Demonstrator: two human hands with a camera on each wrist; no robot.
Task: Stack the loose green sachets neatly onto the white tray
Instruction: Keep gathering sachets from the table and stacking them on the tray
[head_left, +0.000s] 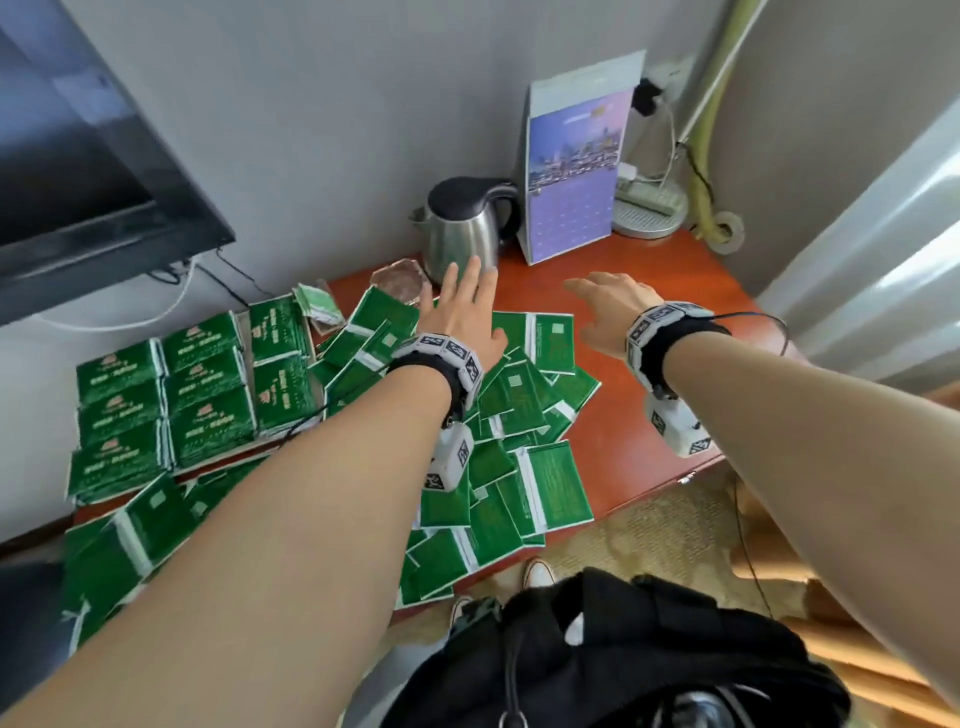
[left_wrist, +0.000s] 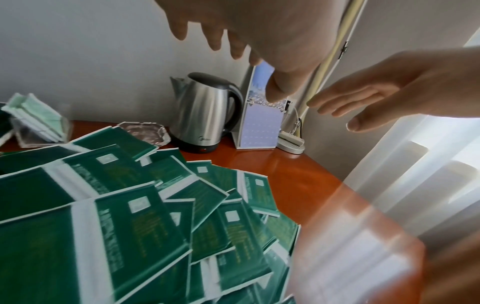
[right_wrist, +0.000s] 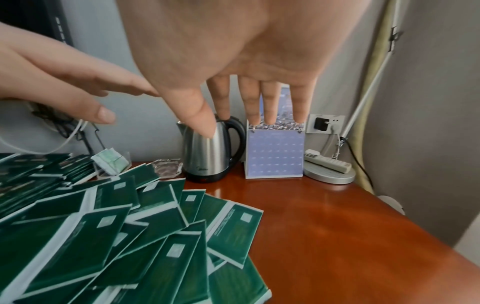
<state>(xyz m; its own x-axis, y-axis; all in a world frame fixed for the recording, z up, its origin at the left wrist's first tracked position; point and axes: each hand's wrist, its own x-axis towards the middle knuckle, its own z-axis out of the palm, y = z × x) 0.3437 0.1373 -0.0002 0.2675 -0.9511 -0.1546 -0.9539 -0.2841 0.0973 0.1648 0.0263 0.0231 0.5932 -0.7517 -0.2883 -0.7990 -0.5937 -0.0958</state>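
Neat rows of green sachets (head_left: 208, 384) already fill the white tray (head_left: 223, 462) at the table's left edge; a loose heap (head_left: 509, 415) remains mid-table. Left hand (head_left: 462, 317) and right hand (head_left: 608, 306) hover released, empty.

Loose green sachets (head_left: 519, 410) in overlapping heap beside sachet-filled white tray (head_left: 218, 464)

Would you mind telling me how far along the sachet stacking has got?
Partly done: neat rows of stacked sachets already sit on the white tray at the left. Nothing is in hand; the left hand and right hand hover open above the desk. Left to do: the large loose pile still spread across the wooden desk.
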